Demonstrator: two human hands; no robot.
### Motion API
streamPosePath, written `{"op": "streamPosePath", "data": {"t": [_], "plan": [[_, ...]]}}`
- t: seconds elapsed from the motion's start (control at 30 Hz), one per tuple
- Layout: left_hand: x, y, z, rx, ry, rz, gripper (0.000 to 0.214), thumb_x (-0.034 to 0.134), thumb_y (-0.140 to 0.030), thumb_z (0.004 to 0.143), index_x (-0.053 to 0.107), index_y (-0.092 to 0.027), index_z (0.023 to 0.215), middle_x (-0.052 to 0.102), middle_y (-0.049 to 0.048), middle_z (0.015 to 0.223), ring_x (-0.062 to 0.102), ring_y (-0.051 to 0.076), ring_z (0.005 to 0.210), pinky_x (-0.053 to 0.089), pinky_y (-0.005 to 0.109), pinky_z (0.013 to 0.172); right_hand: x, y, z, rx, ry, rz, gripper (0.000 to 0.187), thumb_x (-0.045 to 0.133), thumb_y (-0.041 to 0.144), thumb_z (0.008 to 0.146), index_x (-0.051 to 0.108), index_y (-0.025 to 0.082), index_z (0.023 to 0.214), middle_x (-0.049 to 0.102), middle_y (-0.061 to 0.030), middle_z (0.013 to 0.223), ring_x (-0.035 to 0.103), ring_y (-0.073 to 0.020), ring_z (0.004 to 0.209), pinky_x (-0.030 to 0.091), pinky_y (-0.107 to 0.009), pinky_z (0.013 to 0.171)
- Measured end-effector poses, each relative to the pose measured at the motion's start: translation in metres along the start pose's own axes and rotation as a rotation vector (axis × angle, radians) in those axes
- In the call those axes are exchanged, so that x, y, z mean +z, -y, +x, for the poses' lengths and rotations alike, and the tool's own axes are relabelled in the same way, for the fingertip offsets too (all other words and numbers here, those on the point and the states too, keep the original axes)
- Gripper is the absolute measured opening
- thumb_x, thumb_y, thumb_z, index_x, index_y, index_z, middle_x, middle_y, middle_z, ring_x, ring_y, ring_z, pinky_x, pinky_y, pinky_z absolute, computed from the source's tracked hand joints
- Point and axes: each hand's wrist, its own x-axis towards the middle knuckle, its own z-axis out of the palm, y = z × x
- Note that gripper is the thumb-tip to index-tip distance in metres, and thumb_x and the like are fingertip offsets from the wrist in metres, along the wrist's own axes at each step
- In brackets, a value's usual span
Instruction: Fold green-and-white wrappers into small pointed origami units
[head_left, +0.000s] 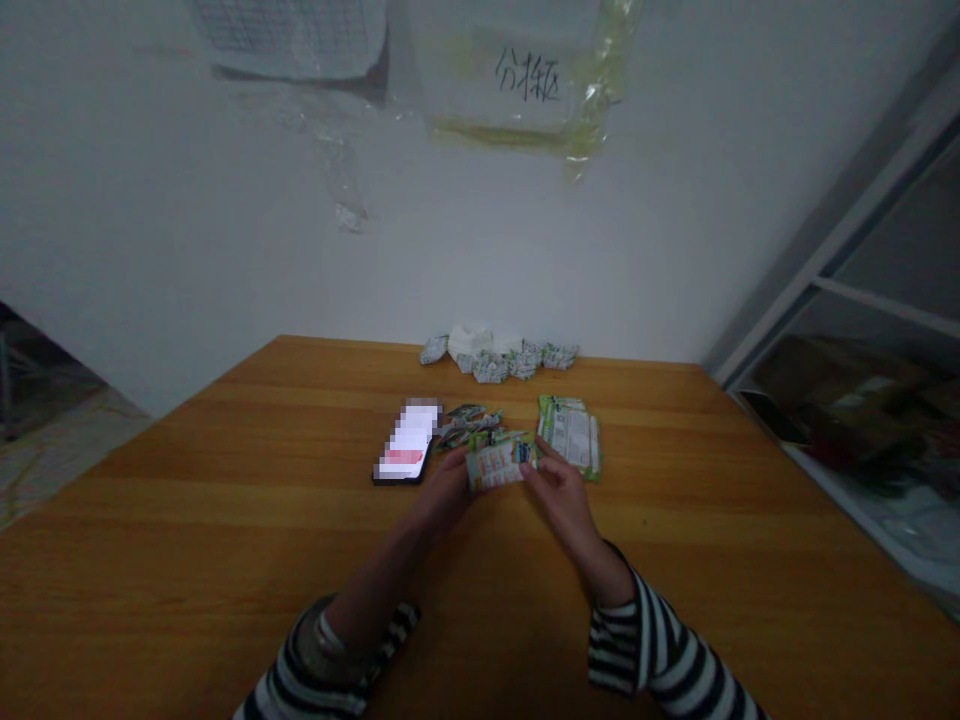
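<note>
Head view, centre frame: packet (496,465) with long axis left-right, ends gripped by fingers of left hand (444,495) and right hand (562,497).

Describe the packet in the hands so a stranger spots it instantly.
On the wooden table, look just right of the phone. The packet there is small, green and white with orange print, pinched between the left hand and the right hand. Unlike the flat packets to its right and the crumpled pile by the wall, it alone is held.
</note>
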Motion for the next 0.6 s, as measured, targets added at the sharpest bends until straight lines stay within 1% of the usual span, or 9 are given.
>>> {"op": "streamPosePath", "data": {"t": [0.03,0.07,0.1,0.13,0.2,0.27,0.33,0.43,0.6], "plan": [[0.001,0.001,0.0,-0.006,-0.009,-0.009,0.033,0.073,-0.033,0.076,0.069,-0.012,0.101,0.074,0.0116,0.093,0.07,0.024,0.089,0.054,0.029,0.074,0.004,-0.003,-0.002,0.094,-0.037,0.053,0.035,0.067,0.042,0.079,0.057,0.019,0.054,0.071,-0.0124,0.109,0.059,-0.0299,0.112,0.043,-0.043,0.094],[0.003,0.002,0.001,-0.013,-0.018,-0.016,0.036,0.07,-0.038,0.078,0.069,-0.012,0.103,0.074,0.0125,0.096,0.069,0.026,0.095,0.055,0.032,0.078,0.008,-0.005,-0.004,0.176,-0.062,0.1,0.037,0.066,0.045,0.079,0.055,0.019,0.054,0.072,-0.0105,0.093,0.064,-0.0276,0.097,0.047,-0.039,0.084],[0.004,0.003,0.001,-0.016,-0.019,-0.016,0.041,0.066,-0.045,0.081,0.068,-0.013,0.105,0.073,0.0135,0.1,0.067,0.027,0.101,0.054,0.035,0.082,0.012,-0.007,-0.007,0.249,-0.087,0.135,0.039,0.065,0.049,0.078,0.053,0.019,0.055,0.07,-0.0067,0.077,0.065,-0.0239,0.081,0.049,-0.034,0.073],[0.005,0.004,0.001,-0.012,-0.009,-0.009,0.046,0.061,-0.052,0.083,0.067,-0.014,0.107,0.072,0.0144,0.104,0.065,0.028,0.106,0.054,0.037,0.086,0.015,-0.008,-0.01,0.302,-0.105,0.162,0.041,0.064,0.051,0.077,0.051,0.019,0.056,0.064,-0.0024,0.065,0.061,-0.0199,0.068,0.047,-0.03,0.063],[0.008,0.005,-0.001,0.011,0.018,0.018,0.051,0.056,-0.058,0.083,0.066,-0.015,0.11,0.071,0.0146,0.108,0.061,0.029,0.112,0.051,0.04,0.091,0.018,-0.01,-0.013,0.362,-0.145,0.191,0.043,0.064,0.054,0.076,0.047,0.02,0.057,0.052,0.0038,0.053,0.051,-0.0142,0.053,0.041,-0.025,0.052],[0.009,0.005,-0.003,0.039,0.046,0.057,0.048,0.065,-0.051,0.079,0.066,-0.015,0.111,0.071,0.0135,0.109,0.06,0.029,0.114,0.049,0.041,0.096,0.019,-0.01,-0.015,0.375,-0.164,0.198,0.044,0.063,0.055,0.076,0.043,0.021,0.058,0.047,0.0057,0.051,0.048,-0.0123,0.05,0.037,-0.023,0.049],[0.01,0.006,-0.004,0.048,0.073,0.099,0.047,0.073,-0.043,0.075,0.066,-0.013,0.11,0.071,0.013,0.108,0.06,0.029,0.113,0.047,0.041,0.099,0.018,-0.009,-0.016,0.372,-0.164,0.185,0.045,0.063,0.055,0.077,0.04,0.022,0.058,0.045,0.0061,0.05,0.047,-0.012,0.05,0.035,-0.023,0.048],[0.012,0.007,-0.006,0.046,0.101,0.144,0.046,0.072,-0.043,0.076,0.066,-0.011,0.109,0.072,0.0132,0.105,0.062,0.029,0.11,0.047,0.041,0.098,0.016,-0.007,-0.015,0.346,-0.172,0.144,0.045,0.062,0.053,0.079,0.04,0.021,0.057,0.044,0.0063,0.049,0.044,-0.0112,0.048,0.033,-0.023,0.048],[0.015,0.007,-0.006,0.037,0.042,0.122,0.043,0.073,-0.044,0.075,0.069,-0.012,0.102,0.073,0.0118,0.1,0.064,0.027,0.106,0.05,0.037,0.093,0.017,-0.006,-0.015,0.324,-0.181,0.159,0.045,0.062,0.051,0.08,0.037,0.022,0.057,0.04,0.0076,0.048,0.04,-0.0098,0.045,0.03,-0.022,0.045]]}}
